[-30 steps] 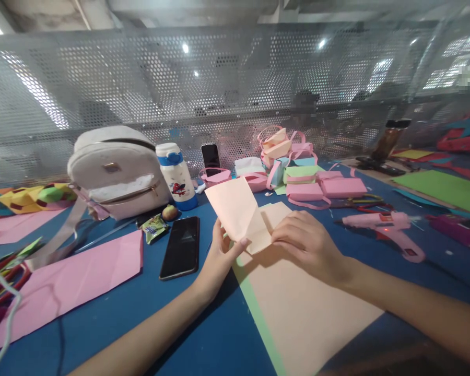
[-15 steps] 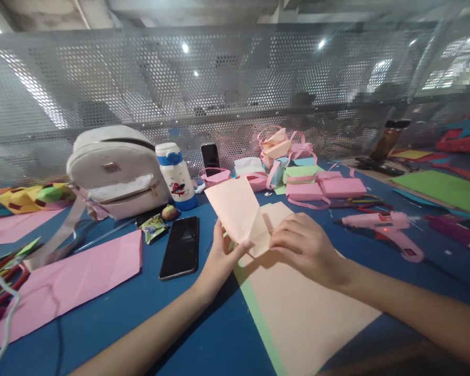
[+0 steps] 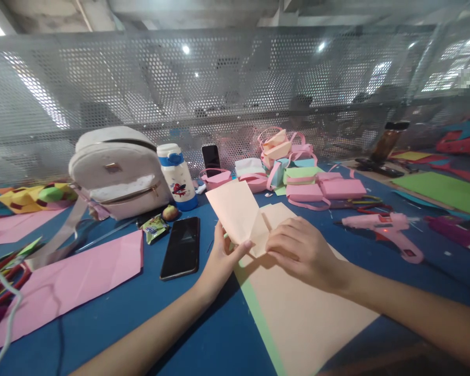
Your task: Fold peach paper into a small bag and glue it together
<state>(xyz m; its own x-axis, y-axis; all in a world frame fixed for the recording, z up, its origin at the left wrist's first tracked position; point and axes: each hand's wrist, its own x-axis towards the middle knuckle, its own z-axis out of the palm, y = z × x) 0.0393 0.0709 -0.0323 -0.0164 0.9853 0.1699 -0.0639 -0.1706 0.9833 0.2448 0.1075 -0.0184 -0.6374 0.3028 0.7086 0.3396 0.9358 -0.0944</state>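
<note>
From the head view: the left hand [image 3: 223, 256] has the folded peach paper [image 3: 235, 211] pinched, thumb pressed near the bottom corner, probably so the crease doesn't pop loose. Right hand [image 3: 303, 253] is bunched up narrow, gripping the paper's right edge, I guess to steady that flap. It's all held just above the big peach sheet [image 3: 301, 308] on the blue desk [image 3: 172, 318]. Pink glue gun [image 3: 387, 227] lies off to the right, seemingly to stay reachable but out of the way.
</note>
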